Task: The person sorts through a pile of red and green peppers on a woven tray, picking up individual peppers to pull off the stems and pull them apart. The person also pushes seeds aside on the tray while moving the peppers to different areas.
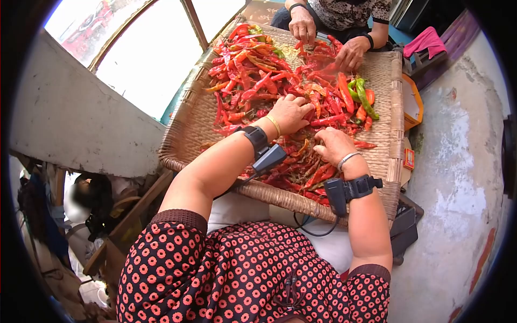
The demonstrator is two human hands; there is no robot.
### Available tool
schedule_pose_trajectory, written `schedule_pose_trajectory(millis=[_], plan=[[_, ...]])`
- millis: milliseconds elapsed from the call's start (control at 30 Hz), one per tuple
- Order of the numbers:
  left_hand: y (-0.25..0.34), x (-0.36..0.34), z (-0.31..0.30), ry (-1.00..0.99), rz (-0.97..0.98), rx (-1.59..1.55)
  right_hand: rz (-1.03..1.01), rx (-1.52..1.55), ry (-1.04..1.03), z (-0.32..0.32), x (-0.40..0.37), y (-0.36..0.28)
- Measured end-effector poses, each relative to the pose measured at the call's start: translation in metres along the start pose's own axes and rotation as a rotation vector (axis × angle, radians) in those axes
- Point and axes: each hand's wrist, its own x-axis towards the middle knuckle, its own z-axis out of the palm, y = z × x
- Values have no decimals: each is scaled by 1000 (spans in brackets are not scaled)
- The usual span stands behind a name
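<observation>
A woven tray (pixel 389 156) bears a large heap of red peppers (pixel 253 75), with a few green peppers (pixel 363 97) at its right side. My left hand (pixel 290 114) lies on the middle of the heap, its fingers bent down among the peppers; whatever they grip is hidden. Lower and to the right, my right hand (pixel 333 146) is at the edge of the nearer peppers, thumb and fingers curled toward them. I cannot make out anything between its fingertips. A yellow bracelet is on my left wrist and a silver one on my right.
Across the tray, a co-worker's two hands (pixel 302 26) touch the far peppers. A window (pixel 145 59) is at the left, above a pale wall. Wooden pieces (pixel 134 210) stand at the lower left. A pink cloth (pixel 425 43) hangs at the upper right.
</observation>
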Motion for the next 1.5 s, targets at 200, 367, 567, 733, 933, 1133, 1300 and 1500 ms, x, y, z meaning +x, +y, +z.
schedule_pose_trajectory(millis=[200,367,567,733,933,1133,1300,1500], plan=[[14,-5,-8,-105,115,-43,9,43,278,12,7,21],[12,-3,-17,-93,117,-226,107,67,235,13,9,27],[-44,-1,-52,492,-322,97,166,13,135,9,8,29],[-86,-16,-46,408,-845,166,176,-2,117,5,9,24],[-79,-20,-36,148,-760,204,169,9,107,6,8,23],[-92,-24,-27,314,-806,81,164,12,101,4,7,21],[-85,-24,-25,316,-635,125,146,24,112,5,7,22],[-66,-16,-20,385,-457,174,139,42,179,9,9,25]])
